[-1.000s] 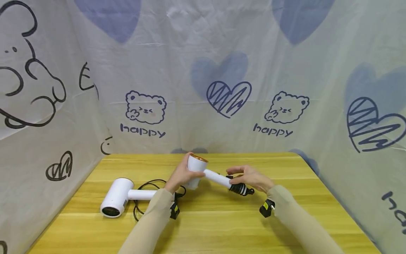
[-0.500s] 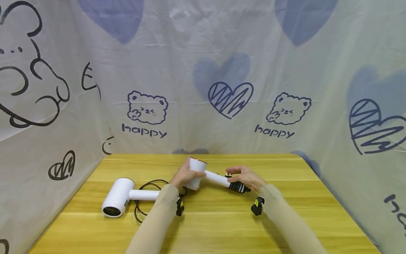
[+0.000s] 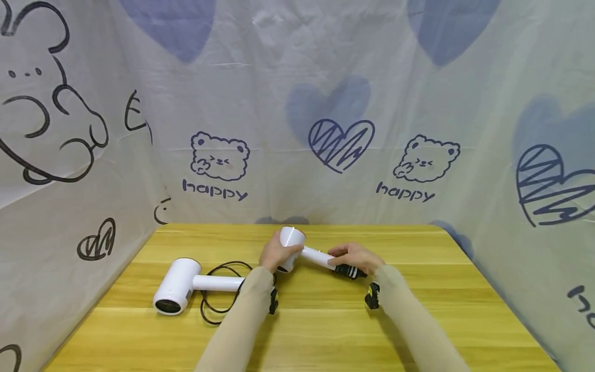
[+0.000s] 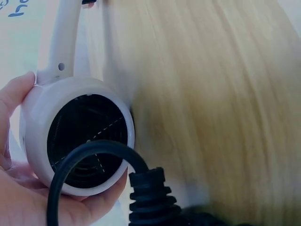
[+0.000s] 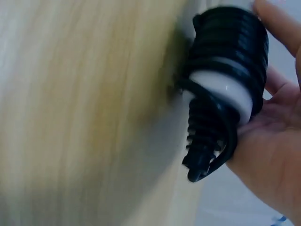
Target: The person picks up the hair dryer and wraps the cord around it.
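Over the back middle of the table, my left hand grips the head of a white hair dryer. In the left wrist view, the round black grille of this dryer faces the camera, with my thumb and fingers around its housing. Its handle slants right toward my right hand. Black cord is wound around the handle's end, its ribbed sleeve sticking out. The right thumb and fingers hold that end from either side. A second white hair dryer lies to the left, its handle tip hidden behind my left sleeve.
A loose black cord loops beside the second dryer. In the left wrist view, a black cable with a ribbed sleeve crosses before the grille. The wooden table meets printed fabric walls at back and sides.
The gripped dryer has tilted, so its orange-rimmed opening has turned out of sight. My right hand has come left and closer around the handle's end, and the plug prongs there are now hidden.
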The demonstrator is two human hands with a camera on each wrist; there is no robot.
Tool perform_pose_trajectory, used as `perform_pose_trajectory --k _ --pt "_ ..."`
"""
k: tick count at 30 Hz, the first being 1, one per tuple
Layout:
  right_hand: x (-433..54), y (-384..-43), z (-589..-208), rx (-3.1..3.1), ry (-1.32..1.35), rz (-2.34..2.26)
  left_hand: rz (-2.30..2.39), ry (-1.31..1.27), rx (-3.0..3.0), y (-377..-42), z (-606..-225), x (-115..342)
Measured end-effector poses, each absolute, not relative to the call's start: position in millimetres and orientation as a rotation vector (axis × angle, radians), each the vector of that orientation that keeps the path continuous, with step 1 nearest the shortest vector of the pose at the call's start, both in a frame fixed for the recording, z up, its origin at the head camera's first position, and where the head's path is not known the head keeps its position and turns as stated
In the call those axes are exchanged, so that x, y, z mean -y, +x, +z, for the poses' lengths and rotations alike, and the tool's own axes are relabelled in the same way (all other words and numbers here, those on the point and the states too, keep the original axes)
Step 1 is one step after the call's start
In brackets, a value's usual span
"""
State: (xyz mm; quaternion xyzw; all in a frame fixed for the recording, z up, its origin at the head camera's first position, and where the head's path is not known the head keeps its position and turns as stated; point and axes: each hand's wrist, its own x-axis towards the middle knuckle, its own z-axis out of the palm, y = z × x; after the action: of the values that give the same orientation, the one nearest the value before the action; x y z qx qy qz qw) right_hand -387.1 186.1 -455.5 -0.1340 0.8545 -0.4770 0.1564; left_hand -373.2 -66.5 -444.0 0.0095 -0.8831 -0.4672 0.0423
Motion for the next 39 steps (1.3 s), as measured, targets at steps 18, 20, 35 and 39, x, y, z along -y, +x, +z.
perform_pose_trajectory --k 18,20,35,39 --pt "-183.6 -379.0 -463.7 -2.868 -0.688 -0.86 -1.308 0.055 2.773 -369.8 -448.6 72.2" --pt "-187.5 -379.7 -461.8 -2.889 -0.643 -0.867 -1.3 0.034 2.778 -369.8 -447.5 74.5" --pt "-210.8 -375.8 -460.5 -2.884 -0.584 -1.04 -1.202 -0.018 2.784 -368.0 -443.7 82.2" --pt "-222.8 -374.8 -460.2 -2.913 -0.523 -1.099 -1.192 -0.049 2.794 -368.0 -441.8 89.7"
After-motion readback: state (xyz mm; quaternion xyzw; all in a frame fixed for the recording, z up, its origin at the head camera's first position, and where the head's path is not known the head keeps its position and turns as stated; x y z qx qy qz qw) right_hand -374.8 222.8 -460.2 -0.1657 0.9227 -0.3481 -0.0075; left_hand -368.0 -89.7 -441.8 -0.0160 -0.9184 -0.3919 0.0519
